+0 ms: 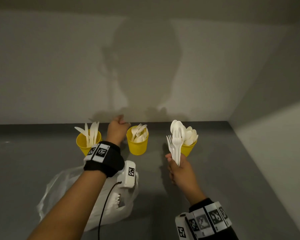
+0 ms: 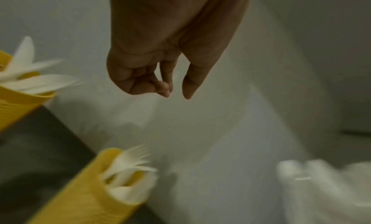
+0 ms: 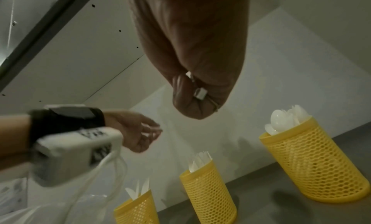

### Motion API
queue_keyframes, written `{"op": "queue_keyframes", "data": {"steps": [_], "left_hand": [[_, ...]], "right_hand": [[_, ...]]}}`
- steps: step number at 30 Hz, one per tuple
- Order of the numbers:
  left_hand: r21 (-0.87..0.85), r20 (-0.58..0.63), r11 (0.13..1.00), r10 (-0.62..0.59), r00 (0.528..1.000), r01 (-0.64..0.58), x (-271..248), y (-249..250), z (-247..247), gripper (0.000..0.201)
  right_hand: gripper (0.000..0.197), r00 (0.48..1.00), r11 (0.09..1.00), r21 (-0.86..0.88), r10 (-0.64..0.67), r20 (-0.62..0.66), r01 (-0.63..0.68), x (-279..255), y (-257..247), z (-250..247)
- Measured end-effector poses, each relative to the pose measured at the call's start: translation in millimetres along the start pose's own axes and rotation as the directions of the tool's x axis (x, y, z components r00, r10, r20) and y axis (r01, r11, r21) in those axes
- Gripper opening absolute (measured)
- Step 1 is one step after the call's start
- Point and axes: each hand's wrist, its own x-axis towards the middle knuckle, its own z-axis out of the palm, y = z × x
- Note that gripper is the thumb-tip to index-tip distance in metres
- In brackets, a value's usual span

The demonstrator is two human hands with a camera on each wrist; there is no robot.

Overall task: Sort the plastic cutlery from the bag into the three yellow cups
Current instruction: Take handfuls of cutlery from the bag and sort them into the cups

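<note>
Three yellow mesh cups stand in a row by the back wall. The left cup (image 1: 87, 144) holds knives, the middle cup (image 1: 137, 144) forks, the right cup (image 1: 189, 149) spoons. My right hand (image 1: 176, 161) grips a small bunch of white forks (image 1: 175, 144) upright by their handles, just left of and in front of the spoon cup. The handle ends (image 3: 200, 94) poke out of its fist. My left hand (image 1: 120, 123) hangs above the gap between the knife cup and the fork cup; its fingers (image 2: 166, 87) are loosely curled and hold nothing. The bag (image 1: 114, 207) lies under my left forearm.
The grey tabletop (image 1: 215, 179) ends at a white wall behind the cups and a white side wall (image 1: 275, 135) on the right. A black cable (image 1: 104, 207) runs from the left wrist camera across the bag. In the left wrist view the cups are blurred.
</note>
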Motion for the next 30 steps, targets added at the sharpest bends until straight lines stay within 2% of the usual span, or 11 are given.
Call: {"op": "queue_keyframes", "data": {"steps": [3, 6, 10, 13, 18, 23, 26, 29, 30], "left_hand": [[-0.262, 0.086, 0.963, 0.096, 0.992, -0.07, -56, 29, -5, 0.037], [-0.269, 0.131, 0.955, 0.162, 0.978, -0.122, -103, 31, 2, 0.027], [-0.256, 0.204, 0.954, 0.213, 0.956, -0.158, -144, 17, 23, 0.019], [-0.245, 0.194, 0.953, 0.229, 0.954, -0.179, -152, 6, 36, 0.023], [-0.284, 0.17, 0.942, 0.232, 0.958, -0.177, -153, 4, 40, 0.015], [-0.24, 0.144, 0.91, 0.378, 0.914, -0.339, -154, 9, 42, 0.013], [-0.326, 0.16, 0.905, 0.339, 0.927, -0.275, -154, 10, 44, 0.011], [-0.403, 0.211, 0.893, 0.301, 0.93, -0.198, -151, 12, 43, 0.007], [-0.425, 0.238, 0.89, 0.287, 0.928, -0.166, -150, 12, 42, 0.007]], "right_hand": [[0.01, 1.0, 1.0, 0.031, 0.005, 0.019, -0.005, -5, -2, 5], [0.011, 0.999, 0.998, 0.059, -0.019, 0.03, 0.017, -10, -3, 10], [0.012, 0.987, 0.987, 0.03, -0.159, 0.036, 0.158, -17, -2, 14], [0.025, 0.979, 0.981, 0.012, -0.195, 0.055, 0.195, -20, 1, 15], [0.022, 0.967, 0.975, 0.033, -0.222, 0.124, 0.219, -26, -1, 9], [0.023, 0.964, 0.973, -0.002, -0.229, 0.131, 0.232, -28, -3, 2], [0.023, 0.965, 0.973, 0.019, -0.232, 0.126, 0.231, -30, -6, 2], [0.01, 0.966, 0.976, 0.106, -0.207, 0.158, 0.192, -29, -6, 1], [0.015, 0.965, 0.974, 0.13, -0.207, 0.164, 0.187, -29, -6, -1]]}}
